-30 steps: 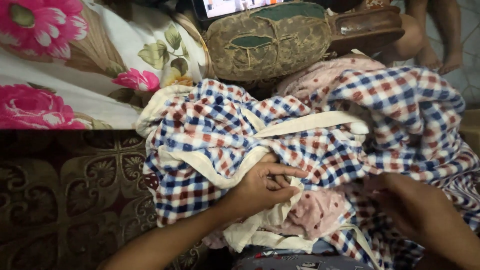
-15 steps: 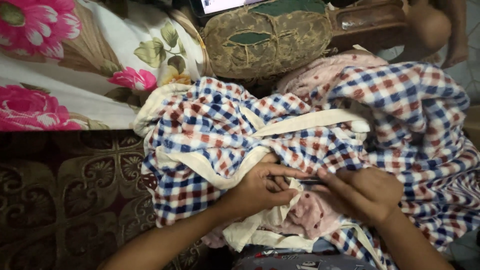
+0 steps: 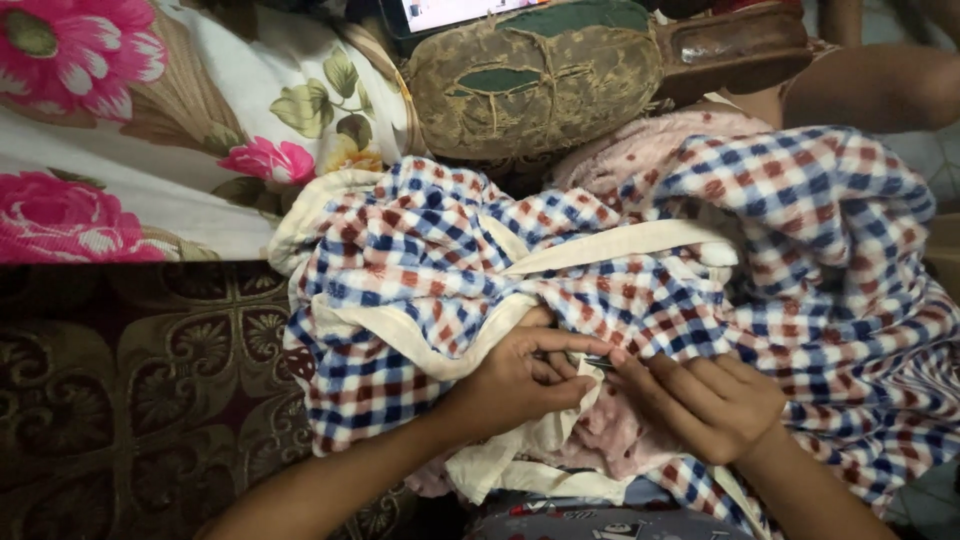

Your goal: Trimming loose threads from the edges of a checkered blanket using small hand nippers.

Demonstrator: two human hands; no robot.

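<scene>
Both hands meet over a heap of checked cloth (image 3: 640, 300), a blue, red and white fabric with cream edging (image 3: 620, 243), which lies bunched straight under the grip. The left hand (image 3: 525, 375) curls its fingers together and pinches a fold of that cloth, with the forefinger stretched out toward the other hand. The right hand (image 3: 705, 400) has its thumb and forefinger pressed together on a small thin dark object (image 3: 598, 362), too small to tell what it is; it sits between the two hands, its tip touching the cloth at the left fingertips. Just below the grip a piece of pale pink fabric (image 3: 610, 440) shows through the folds, and cream lining hangs down beside the left wrist. Beyond the grip, past the top of the heap, rests a worn olive-brown bag (image 3: 540, 90) with green leaf-shaped patches. To the left of the grip, well apart, lies a white floral sheet with pink blossoms (image 3: 130, 150), and nearer the left forearm a dark patterned carpet (image 3: 140, 390). Another person's bare leg (image 3: 870, 85) shows beyond the bag to the right.
</scene>
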